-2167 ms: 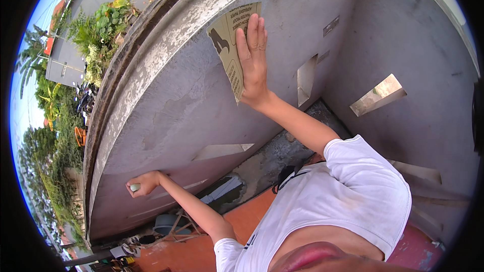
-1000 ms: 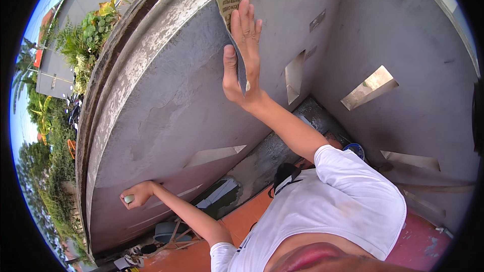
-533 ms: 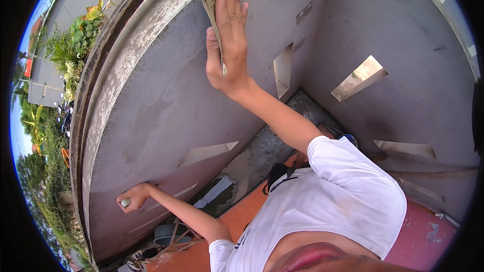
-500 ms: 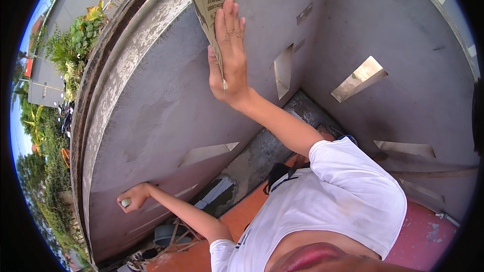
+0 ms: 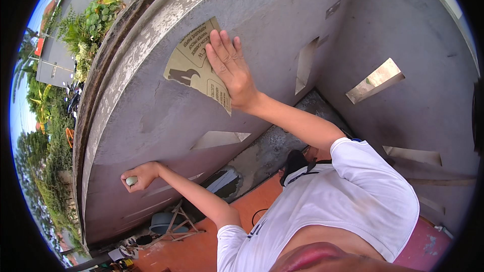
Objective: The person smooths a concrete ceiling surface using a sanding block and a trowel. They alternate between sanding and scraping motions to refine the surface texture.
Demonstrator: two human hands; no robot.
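Observation:
My right hand [image 5: 231,68] lies flat with its fingers stretched out, pressing a sheet of sandpaper [image 5: 194,60] to the grey wall [image 5: 151,106]. The sandpaper's tan printed back faces out, and much of the sheet spreads to the left of the fingers. Its lower edge is ragged. Lower on the left, my left hand [image 5: 141,175] is closed in a fist close to the same wall. From the fist pokes the rounded pale green end of a handle [image 5: 131,180]; the rest of that tool is hidden.
The wall's rough, flaking top edge [image 5: 128,53] curves along the left, with plants [image 5: 93,25] beyond it. Slanted openings [image 5: 375,80] pierce the walls. Below stand a grey basin [image 5: 164,221] and a wooden frame [image 5: 179,226] on the orange floor [image 5: 214,244].
My right hand and the sandpaper have come down the wall. The sheet, seen narrow and bent before, now shows broad and flatter. My left fist remains near the wall, still closed on the handle.

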